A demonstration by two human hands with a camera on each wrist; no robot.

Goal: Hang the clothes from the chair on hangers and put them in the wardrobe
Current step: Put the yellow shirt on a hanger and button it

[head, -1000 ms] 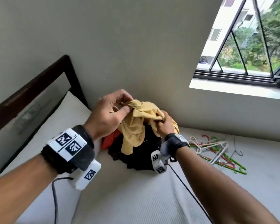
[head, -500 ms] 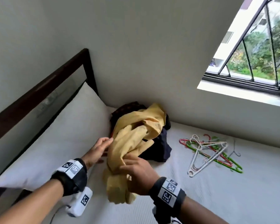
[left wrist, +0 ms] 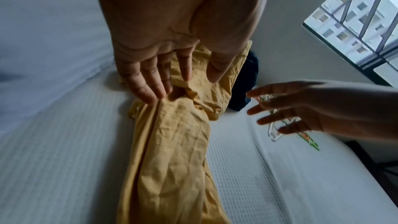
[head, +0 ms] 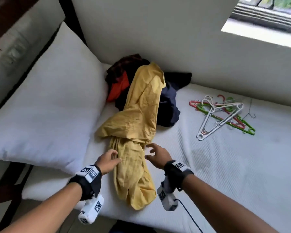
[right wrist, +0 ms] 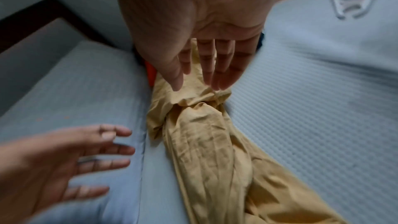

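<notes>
A yellow garment (head: pixel 138 125) lies stretched along the white mattress (head: pixel 225 165), its far end draped over a pile of dark, orange and navy clothes (head: pixel 123 78) by the wall. My left hand (head: pixel 108 159) hovers at the garment's left edge with spread fingers (left wrist: pixel 148 84) that just touch the cloth (left wrist: pixel 172 151). My right hand (head: pixel 155 153) is open just right of the garment (right wrist: pixel 206 142), its fingers (right wrist: pixel 215 67) straight and holding nothing. A heap of white, green and red plastic hangers (head: pixel 222 115) lies to the right on the bed.
A white pillow (head: pixel 45 106) lies at the left against the dark wooden headboard (head: pixel 71 17). The grey wall (head: pixel 158 31) runs behind the clothes pile and a window sill (head: pixel 262 36) is at the upper right. The mattress's front edge (head: pixel 141 221) is near me.
The yellow garment was held up in both hands, then pulled toward me and laid down on the mattress. Both hands have let go of it and opened beside it.
</notes>
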